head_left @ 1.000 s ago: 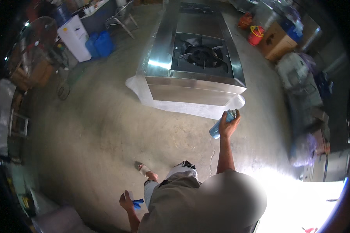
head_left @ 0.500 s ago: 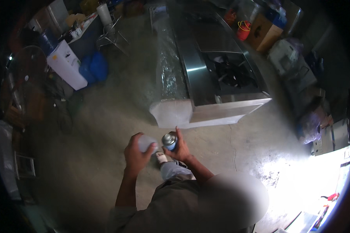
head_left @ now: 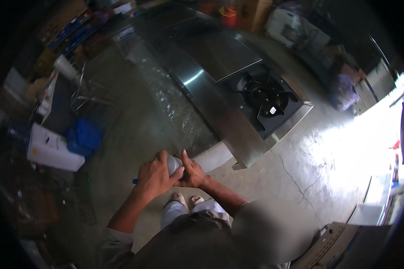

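In front of my body, my two hands are together. My left hand (head_left: 155, 177) is closed around a translucent whitish cap (head_left: 174, 165). Fingers of my right hand (head_left: 192, 174) are wrapped close against the cap's right side, thumb or finger pointing up. The spray can that this hand held earlier is almost wholly hidden behind the cap and fingers; I cannot tell whether the cap sits on it. A small blue tip (head_left: 135, 181) shows beside my left hand, its kind unclear.
Ahead stands a stainless steel stove (head_left: 211, 107) with a black burner (head_left: 267, 96) and plastic wrap (head_left: 166, 98) along its left side. A white box (head_left: 54, 150) and a blue bundle (head_left: 84, 136) are at left. Far off is a red container (head_left: 228, 17). Bright light falls at right.
My hands have come together, the cap moving up to the can, which is now mostly covered. My view has turned and shifted closer to the stove.
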`<state>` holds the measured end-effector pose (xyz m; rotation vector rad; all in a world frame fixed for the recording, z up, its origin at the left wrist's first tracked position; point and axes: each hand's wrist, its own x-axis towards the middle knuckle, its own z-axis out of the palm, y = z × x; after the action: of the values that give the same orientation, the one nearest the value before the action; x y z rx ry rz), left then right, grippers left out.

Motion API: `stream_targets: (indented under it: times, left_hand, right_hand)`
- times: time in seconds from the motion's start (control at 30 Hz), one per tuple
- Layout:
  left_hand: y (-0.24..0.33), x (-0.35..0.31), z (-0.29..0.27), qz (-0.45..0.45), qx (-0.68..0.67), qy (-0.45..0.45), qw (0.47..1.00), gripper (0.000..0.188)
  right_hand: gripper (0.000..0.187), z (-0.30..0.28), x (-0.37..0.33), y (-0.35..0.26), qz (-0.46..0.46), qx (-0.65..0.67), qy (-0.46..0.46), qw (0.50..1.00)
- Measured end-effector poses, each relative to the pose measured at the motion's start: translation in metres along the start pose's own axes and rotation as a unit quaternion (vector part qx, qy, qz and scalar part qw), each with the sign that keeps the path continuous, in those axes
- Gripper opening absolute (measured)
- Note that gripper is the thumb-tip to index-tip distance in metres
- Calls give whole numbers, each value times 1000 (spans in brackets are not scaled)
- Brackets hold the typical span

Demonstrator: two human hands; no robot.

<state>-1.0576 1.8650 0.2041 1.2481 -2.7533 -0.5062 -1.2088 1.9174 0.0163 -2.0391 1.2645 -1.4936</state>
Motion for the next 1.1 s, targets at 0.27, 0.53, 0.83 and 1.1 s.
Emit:
stream_targets:
  times: [0.27, 0.53, 0.83, 1.1]
  left_hand:
    - [-87, 168, 16, 305, 57, -124, 943, 65]
    - [-105, 262, 49, 336, 136, -110, 925, 74]
    - [-122, 299, 103, 413, 75, -89, 903, 77]
    - [-94, 267, 42, 285, 75, -159, 942, 98]
  right_hand:
    - [133, 54, 35, 132, 38, -37, 168, 984]
    - [117, 47, 92, 188, 253, -22, 208, 945]
    - [114, 41, 75, 192, 386, 16, 212, 898]
    - [111, 44, 71, 181, 427, -97, 220, 872]
